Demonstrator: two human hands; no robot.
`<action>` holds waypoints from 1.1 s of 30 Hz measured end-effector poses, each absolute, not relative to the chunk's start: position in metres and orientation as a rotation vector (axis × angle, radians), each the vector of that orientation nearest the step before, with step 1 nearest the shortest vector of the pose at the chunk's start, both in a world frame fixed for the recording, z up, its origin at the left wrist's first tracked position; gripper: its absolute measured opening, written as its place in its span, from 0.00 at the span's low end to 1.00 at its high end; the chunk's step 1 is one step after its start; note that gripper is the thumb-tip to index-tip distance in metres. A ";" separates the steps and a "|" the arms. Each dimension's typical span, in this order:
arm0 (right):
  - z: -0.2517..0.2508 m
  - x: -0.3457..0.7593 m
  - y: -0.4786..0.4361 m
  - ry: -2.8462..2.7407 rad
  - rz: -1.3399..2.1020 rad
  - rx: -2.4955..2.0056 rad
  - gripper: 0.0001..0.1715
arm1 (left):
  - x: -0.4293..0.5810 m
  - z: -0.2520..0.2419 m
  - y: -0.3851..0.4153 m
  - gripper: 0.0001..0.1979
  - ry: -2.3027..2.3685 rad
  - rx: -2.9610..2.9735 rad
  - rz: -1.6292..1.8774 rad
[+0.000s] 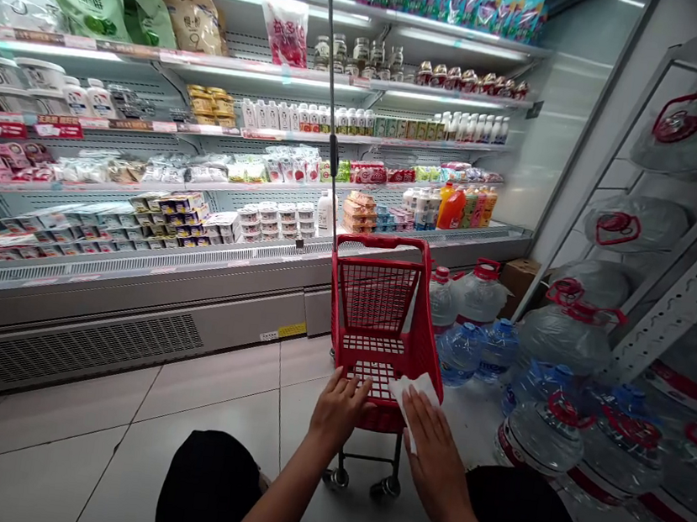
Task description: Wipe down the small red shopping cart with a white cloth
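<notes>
A small red shopping cart (422,329) with a grid basket stands upright in front of me, between my knees. My left hand (335,408) is on the near left corner of its rim, with the fingers bent over the edge and the thumb toward the middle. A white wipe (423,386), either paper or thin cloth, lies over the near right corner. My right hand (433,445) holds the wipe against the cart, its fingers long and close together. The underside of the wipe is hidden. No goods show inside the basket.
An open refrigerated display case (131,272) with packed shelves runs behind the cart. Large water bottles (540,429) crowd the floor on the right, close to the cart. Further right stands a white perforated rack (670,334). Pale floor tiles (204,400) lie to the left.
</notes>
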State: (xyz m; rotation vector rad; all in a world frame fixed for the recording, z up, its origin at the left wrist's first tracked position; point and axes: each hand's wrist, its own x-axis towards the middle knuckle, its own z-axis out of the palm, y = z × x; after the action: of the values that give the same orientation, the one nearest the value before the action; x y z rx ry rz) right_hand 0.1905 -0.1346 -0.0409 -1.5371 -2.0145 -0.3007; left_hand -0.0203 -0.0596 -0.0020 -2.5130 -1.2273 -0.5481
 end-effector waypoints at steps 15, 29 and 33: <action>-0.037 0.219 -0.133 -2.148 -0.322 -1.442 0.38 | -0.034 0.021 -0.058 0.47 -1.047 -2.661 -0.577; -0.041 0.184 -0.137 -1.843 -0.244 -1.552 0.38 | 0.043 0.004 -0.067 0.43 -1.257 -2.525 -0.771; -0.038 0.200 -0.136 -1.888 -0.330 -1.563 0.38 | 0.031 0.018 -0.060 0.42 -1.091 -2.624 -0.707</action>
State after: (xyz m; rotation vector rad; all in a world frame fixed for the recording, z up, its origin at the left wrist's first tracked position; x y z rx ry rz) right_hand 0.1996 -0.1362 -0.0382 -1.5631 -1.8884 -0.3304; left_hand 0.0312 -0.0604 0.0176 -2.6240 -1.0912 -0.7066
